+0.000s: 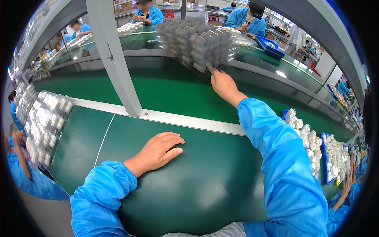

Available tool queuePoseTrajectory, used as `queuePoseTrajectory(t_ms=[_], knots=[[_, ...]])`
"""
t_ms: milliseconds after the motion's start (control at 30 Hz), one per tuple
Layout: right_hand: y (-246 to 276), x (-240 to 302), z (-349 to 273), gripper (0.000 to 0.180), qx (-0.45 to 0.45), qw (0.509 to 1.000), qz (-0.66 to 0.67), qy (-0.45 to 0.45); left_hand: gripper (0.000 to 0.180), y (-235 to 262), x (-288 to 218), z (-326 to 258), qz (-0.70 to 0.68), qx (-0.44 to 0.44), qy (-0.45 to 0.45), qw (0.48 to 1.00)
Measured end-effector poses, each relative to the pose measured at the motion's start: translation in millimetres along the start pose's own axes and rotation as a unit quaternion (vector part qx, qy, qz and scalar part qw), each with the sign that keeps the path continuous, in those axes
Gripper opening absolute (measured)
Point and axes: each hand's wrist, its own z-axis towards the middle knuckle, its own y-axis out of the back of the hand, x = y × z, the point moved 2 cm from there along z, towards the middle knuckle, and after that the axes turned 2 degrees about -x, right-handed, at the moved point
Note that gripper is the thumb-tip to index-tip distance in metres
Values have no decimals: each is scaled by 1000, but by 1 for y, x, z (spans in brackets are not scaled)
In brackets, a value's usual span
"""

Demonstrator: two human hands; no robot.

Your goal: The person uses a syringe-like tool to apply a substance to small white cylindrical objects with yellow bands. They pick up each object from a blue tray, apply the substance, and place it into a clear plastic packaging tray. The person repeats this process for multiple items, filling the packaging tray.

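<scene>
My right hand [226, 86] reaches across the green belt, its fingers closed at the near corner of a stack of clear plastic blister trays [197, 41]. The trays hold white rounded pieces, stand at the far side of the belt and look slightly blurred. The hand covers part of that corner. My left hand [157, 152] lies palm down on the green worktop [193, 181], fingers stretched out, with nothing in it. Both my arms wear blue sleeves.
A grey metal post [114, 59] rises left of centre beside a white rail [193, 123]. More filled clear trays [45, 124] are piled at left. Blue bins of white pieces [310, 142] line the right. Co-workers in blue sit at both sides and across the belt.
</scene>
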Motion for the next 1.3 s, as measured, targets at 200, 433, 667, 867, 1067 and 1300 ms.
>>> queuePoseTrajectory(t_ms=[200, 433, 667, 867, 1067, 1300], knots=[[-15, 13, 12, 40, 67, 961, 186, -193, 29, 3, 1, -4, 3, -3, 11, 1000], [-25, 10, -17, 39, 118, 992, -38, -21, 29, -2, 3, 4, 22, -23, 0, 999], [-75, -10, 48, 29, 130, 987, -83, 49, 30, -4, 4, 6, 15, -24, 0, 1000], [-104, -13, 75, 34, 114, 988, -102, 30, 34, -3, 4, 4, 36, -21, -5, 999], [-135, -19, 101, 37, 76, 994, -83, 10, 36, -5, 5, 1, 21, -23, -8, 999], [-169, -41, 149, 31, 31, 997, -55, -46, 38, -5, 5, 0, 7, -23, 3, 1000]])
